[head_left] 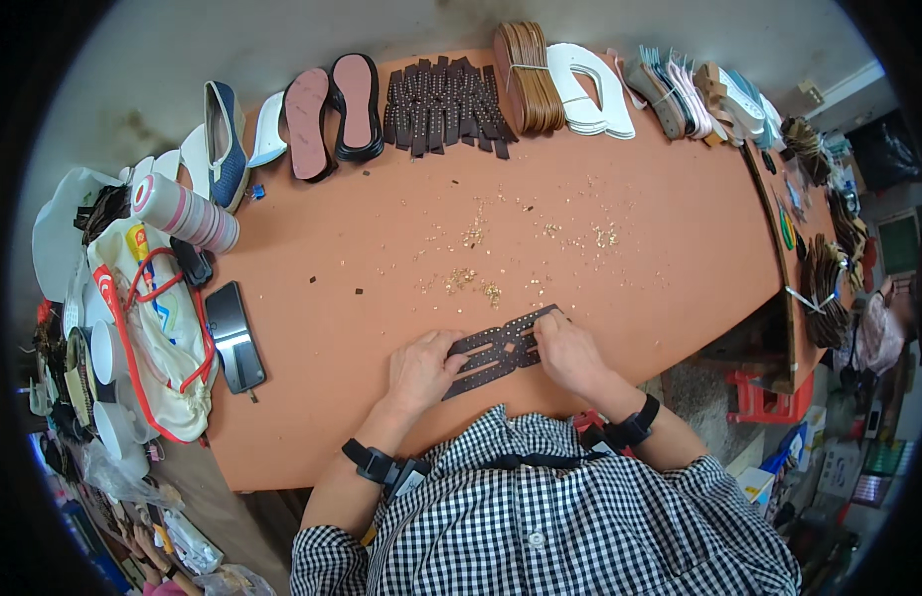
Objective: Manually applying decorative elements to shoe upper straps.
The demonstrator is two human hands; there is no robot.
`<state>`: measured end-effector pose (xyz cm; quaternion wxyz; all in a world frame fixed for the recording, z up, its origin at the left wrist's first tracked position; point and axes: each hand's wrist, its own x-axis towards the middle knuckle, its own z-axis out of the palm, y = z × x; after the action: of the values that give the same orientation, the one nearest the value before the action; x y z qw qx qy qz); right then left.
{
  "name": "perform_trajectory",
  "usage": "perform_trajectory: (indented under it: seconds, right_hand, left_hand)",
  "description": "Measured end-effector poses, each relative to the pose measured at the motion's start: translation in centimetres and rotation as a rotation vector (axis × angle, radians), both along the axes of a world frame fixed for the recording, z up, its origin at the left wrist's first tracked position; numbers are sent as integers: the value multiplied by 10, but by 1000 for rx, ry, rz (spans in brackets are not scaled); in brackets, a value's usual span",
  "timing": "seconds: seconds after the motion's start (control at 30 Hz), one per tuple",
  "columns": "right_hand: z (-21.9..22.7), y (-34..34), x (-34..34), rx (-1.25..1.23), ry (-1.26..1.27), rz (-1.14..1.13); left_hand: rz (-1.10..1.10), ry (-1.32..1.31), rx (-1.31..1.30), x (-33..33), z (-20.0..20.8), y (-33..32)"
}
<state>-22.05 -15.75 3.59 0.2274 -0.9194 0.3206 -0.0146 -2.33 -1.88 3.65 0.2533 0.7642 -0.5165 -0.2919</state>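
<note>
A dark brown cut-out shoe upper [486, 356] is stretched between my hands just above the near part of the table. It has slits, a small diamond opening in the middle and rows of small studs or holes. My left hand [421, 370] pinches its left end between thumb and fingers. At the other end, my right hand [570, 350] is closed on the upper right corner. Small gold-coloured studs [466, 278] lie scattered on the table beyond the piece. A pile of similar dark studded straps [446, 104] lies at the back.
Along the back edge of the brown table [322, 417] stand black-rimmed pink soles [357, 109], bundled brown insoles [529, 79], white sole shapes [590, 94] and a blue wedge shoe [225, 144]. At left are a phone [235, 336], a striped cup [188, 214] and a white drawstring bag [148, 328]. A red stool [769, 397] stands right.
</note>
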Motion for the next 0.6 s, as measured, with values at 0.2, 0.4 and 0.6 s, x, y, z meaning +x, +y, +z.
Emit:
perform_trajectory:
  seconds: [0.2,0.4,0.6]
  right_hand:
    - [1,2,4,-40,144,49]
    - [1,0,4,-60,164,58]
    - [1,-12,7,51,84,85]
  left_hand:
    - [-5,-16,-1,1,-3,0]
    - [-12,-17,-23,1,-4,-2]
    - [20,12,45,3,-7,2]
